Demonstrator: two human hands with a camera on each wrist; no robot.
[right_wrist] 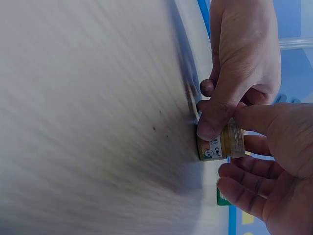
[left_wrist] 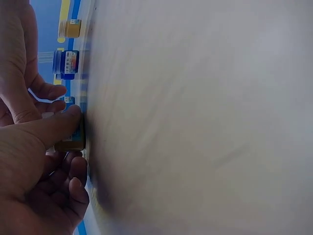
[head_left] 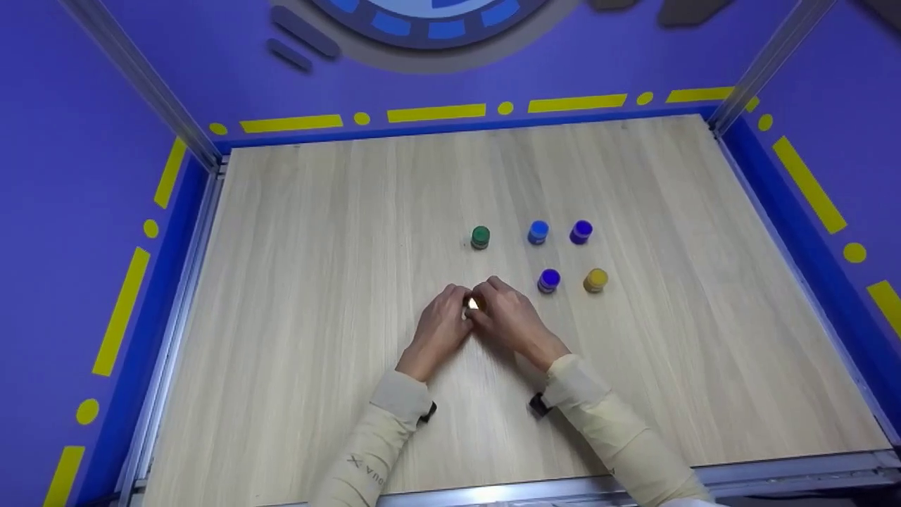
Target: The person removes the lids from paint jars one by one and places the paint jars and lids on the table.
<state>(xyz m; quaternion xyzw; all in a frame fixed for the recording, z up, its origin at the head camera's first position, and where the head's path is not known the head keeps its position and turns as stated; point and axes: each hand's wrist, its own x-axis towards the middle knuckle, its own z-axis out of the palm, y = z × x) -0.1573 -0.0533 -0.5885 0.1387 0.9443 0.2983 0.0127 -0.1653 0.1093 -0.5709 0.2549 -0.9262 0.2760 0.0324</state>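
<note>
My left hand (head_left: 440,320) and right hand (head_left: 512,315) meet over one small paint jar (right_wrist: 211,149), low at the tabletop. It has ochre-coloured paint, a white label and a clear ribbed lid (right_wrist: 237,142). In the right wrist view, the left thumb lies along the labelled side, holding the jar body. The right thumb and index finger pinch around the lid, while the other right fingers are loosely bent below it. From the left wrist, the jar's lower body shows beneath the left thumb. Fingers cover most of the jar in the head view.
Beyond my hands stand a green jar (head_left: 481,237), a light blue jar (head_left: 538,232) and a dark blue jar (head_left: 581,232). Nearer on the right are another dark blue jar (head_left: 549,280) and a yellow jar (head_left: 595,279). Blue walls surround the wooden table (head_left: 317,282) on three sides.
</note>
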